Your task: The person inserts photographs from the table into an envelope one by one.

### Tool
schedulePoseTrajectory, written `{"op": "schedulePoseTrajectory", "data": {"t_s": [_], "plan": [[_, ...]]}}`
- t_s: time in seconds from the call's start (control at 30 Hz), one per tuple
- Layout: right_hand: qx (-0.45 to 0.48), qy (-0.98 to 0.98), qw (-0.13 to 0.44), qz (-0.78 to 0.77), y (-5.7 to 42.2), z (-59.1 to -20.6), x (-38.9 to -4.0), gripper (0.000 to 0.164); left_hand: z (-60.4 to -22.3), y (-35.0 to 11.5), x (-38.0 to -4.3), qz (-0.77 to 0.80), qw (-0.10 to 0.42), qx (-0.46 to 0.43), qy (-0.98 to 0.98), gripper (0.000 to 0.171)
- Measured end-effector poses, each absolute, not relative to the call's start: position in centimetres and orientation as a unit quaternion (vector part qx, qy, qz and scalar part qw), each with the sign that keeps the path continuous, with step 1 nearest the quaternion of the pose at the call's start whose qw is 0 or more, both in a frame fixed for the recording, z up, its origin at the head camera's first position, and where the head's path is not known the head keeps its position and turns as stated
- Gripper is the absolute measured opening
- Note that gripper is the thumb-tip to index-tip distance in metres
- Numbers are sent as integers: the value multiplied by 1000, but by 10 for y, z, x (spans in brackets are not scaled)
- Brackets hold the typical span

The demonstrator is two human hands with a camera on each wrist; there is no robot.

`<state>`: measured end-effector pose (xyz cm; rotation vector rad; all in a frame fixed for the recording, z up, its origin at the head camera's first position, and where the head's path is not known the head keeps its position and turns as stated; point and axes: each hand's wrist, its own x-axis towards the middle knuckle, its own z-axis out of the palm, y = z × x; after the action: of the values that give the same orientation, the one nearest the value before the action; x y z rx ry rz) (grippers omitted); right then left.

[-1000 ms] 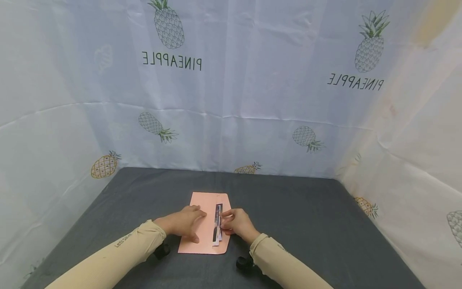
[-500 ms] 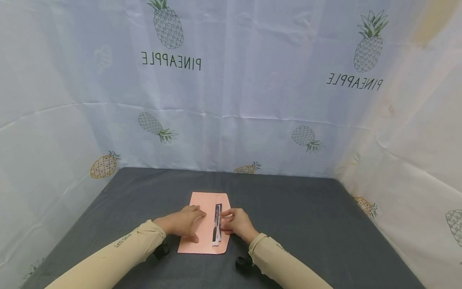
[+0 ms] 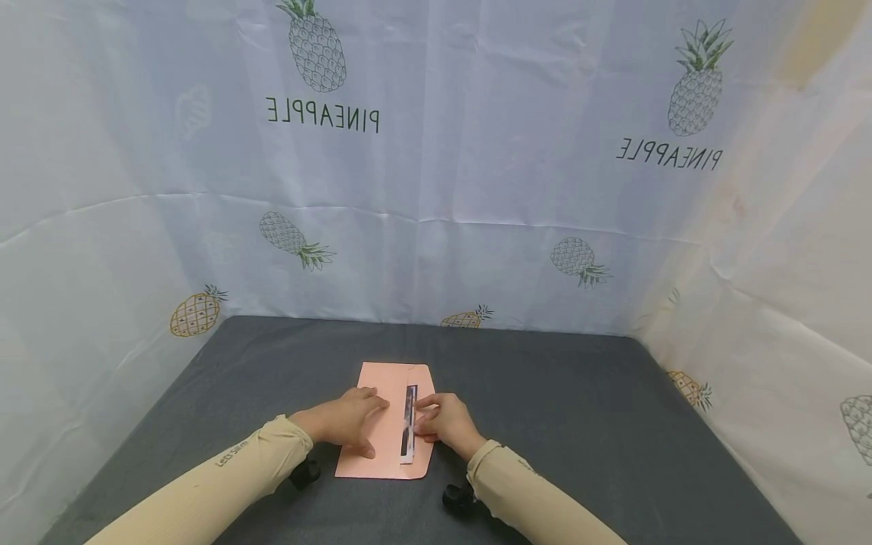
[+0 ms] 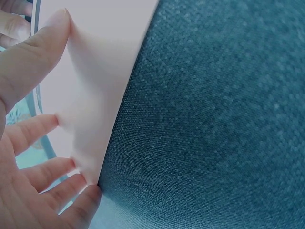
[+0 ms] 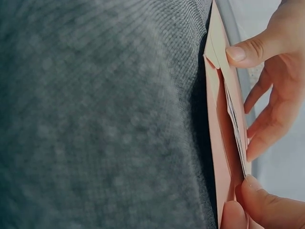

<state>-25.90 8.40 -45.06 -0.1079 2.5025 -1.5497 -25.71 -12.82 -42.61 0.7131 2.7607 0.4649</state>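
Note:
A pink envelope (image 3: 388, 459) lies on the dark cloth. A narrow strip of printed photos (image 3: 409, 425) shows at its opening, on the right side. My left hand (image 3: 344, 421) rests on the envelope with spread fingers, its fingertips (image 4: 48, 123) touching the paper in the left wrist view. My right hand (image 3: 448, 424) pinches at the photos' right edge with bent fingers. In the right wrist view, the photos (image 5: 234, 125) sit partly inside the gaping envelope, with my right thumb (image 5: 259, 195) beside their end. Most of the photos is hidden inside.
The dark grey tablecloth (image 3: 545, 409) spreads around the envelope. Black wrist-worn devices (image 3: 458, 497) sit under both wrists, close to the cloth. White pineapple-printed curtains (image 3: 422, 151) enclose the back and sides.
The strip of photos showing outside the envelope has become narrower and more even. My right hand has shifted slightly left. My left hand has stayed in place.

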Motion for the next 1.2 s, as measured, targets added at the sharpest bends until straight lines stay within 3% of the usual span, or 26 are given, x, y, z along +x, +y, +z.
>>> {"op": "schedulePoseTrajectory", "data": {"t_s": [1.2], "plan": [[-43,859,103,-500,80,-451,-268,42,-429,-129,-260,158,126,248,947,78]]}}
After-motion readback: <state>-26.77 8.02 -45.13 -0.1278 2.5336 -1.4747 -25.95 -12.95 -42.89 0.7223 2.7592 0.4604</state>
